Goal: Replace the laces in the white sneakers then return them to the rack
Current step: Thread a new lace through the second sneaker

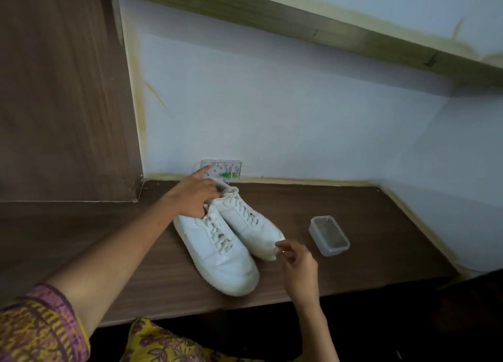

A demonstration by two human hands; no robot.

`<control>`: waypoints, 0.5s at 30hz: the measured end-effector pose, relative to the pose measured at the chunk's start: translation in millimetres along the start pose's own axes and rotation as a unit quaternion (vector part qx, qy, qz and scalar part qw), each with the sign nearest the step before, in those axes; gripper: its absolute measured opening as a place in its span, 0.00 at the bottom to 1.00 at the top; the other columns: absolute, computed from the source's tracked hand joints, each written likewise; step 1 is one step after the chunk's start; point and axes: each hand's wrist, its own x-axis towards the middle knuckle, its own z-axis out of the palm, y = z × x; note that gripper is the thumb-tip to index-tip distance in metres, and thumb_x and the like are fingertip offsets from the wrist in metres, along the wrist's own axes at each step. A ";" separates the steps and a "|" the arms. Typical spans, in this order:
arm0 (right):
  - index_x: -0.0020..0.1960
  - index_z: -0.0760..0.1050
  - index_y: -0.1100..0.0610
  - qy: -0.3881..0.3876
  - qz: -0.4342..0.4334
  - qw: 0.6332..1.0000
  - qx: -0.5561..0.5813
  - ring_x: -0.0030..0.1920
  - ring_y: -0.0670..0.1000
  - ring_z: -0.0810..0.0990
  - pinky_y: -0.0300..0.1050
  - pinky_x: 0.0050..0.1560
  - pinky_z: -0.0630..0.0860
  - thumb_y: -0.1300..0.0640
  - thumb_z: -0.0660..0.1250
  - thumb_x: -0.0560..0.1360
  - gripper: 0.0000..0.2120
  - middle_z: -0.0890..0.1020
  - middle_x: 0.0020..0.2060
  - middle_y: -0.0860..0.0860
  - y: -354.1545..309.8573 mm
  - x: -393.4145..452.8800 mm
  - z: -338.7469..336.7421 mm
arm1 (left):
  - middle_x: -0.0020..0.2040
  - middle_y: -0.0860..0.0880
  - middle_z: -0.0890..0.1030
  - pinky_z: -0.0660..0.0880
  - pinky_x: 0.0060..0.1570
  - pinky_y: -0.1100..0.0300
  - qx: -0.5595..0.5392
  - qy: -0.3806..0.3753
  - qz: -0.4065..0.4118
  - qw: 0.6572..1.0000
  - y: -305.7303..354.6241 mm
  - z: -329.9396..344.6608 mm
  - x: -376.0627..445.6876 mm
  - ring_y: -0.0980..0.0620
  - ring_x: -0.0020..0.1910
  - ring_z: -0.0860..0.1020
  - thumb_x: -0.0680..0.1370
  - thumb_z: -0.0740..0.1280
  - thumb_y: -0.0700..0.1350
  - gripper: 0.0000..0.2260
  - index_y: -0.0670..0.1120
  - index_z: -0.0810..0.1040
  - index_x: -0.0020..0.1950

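The worktop point(353, 253) carries the sneakers point(226, 242), side by side, toes toward me. My left hand point(194, 195) grips their heels. My right hand point(295, 263), loosely curled and holding nothing, hovers by the right toe.

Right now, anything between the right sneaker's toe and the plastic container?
Head view: bare wooden shelf lies between the right sneaker and plastic container; the right hand hovers just nearer the camera.

Single head camera looks forward and down, close over the wooden shelf point(353, 225).
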 end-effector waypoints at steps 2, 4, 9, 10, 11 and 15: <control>0.48 0.80 0.48 0.011 -0.007 1.000 -0.010 0.44 0.39 0.79 0.31 0.41 0.73 0.57 0.68 0.77 0.04 0.80 0.45 0.44 -4.4 -6.6 -3.8 | 0.53 0.58 0.82 0.36 0.76 0.54 0.002 -0.006 -0.085 0.996 11.5 -1.2 -9.8 0.60 0.59 0.76 0.70 0.65 0.55 0.17 0.55 0.81 0.57; 0.47 0.78 0.46 0.020 -0.005 1.000 -0.020 0.45 0.40 0.79 0.38 0.44 0.75 0.56 0.67 0.78 0.05 0.80 0.45 0.43 -10.0 -16.5 -4.1 | 0.45 0.57 0.82 0.44 0.76 0.54 0.009 -0.031 -0.178 0.984 33.1 -7.8 -16.5 0.58 0.52 0.78 0.72 0.64 0.56 0.12 0.52 0.81 0.50; 0.55 0.78 0.49 -0.099 0.069 0.993 -0.014 0.48 0.44 0.80 0.42 0.47 0.76 0.48 0.67 0.78 0.08 0.83 0.49 0.47 -26.2 -43.3 10.6 | 0.48 0.52 0.82 0.58 0.69 0.54 -0.012 -0.089 -0.315 0.945 91.0 -26.4 -22.9 0.53 0.53 0.76 0.76 0.62 0.51 0.09 0.50 0.78 0.51; 0.61 0.76 0.50 -0.129 0.078 0.989 0.005 0.52 0.45 0.80 0.42 0.49 0.76 0.44 0.66 0.77 0.16 0.83 0.53 0.48 -27.2 -46.7 16.6 | 0.48 0.52 0.82 0.58 0.67 0.53 -0.038 -0.095 -0.329 0.939 98.4 -28.2 -23.2 0.52 0.53 0.76 0.76 0.63 0.50 0.07 0.50 0.78 0.49; 0.68 0.72 0.52 -0.148 0.081 0.985 0.018 0.56 0.47 0.79 0.41 0.52 0.74 0.40 0.65 0.77 0.24 0.81 0.58 0.49 -27.0 -48.4 22.7 | 0.48 0.51 0.82 0.59 0.66 0.53 -0.073 -0.095 -0.343 0.932 105.0 -29.8 -23.4 0.51 0.52 0.76 0.76 0.64 0.51 0.06 0.50 0.77 0.47; 0.78 0.57 0.52 -0.179 0.112 0.971 0.108 0.70 0.52 0.71 0.45 0.65 0.70 0.36 0.66 0.74 0.40 0.71 0.71 0.53 -27.0 -45.4 39.4 | 0.43 0.50 0.82 0.60 0.56 0.53 -0.163 -0.057 -0.349 0.921 128.1 -30.4 -33.4 0.50 0.42 0.74 0.77 0.64 0.57 0.12 0.50 0.74 0.41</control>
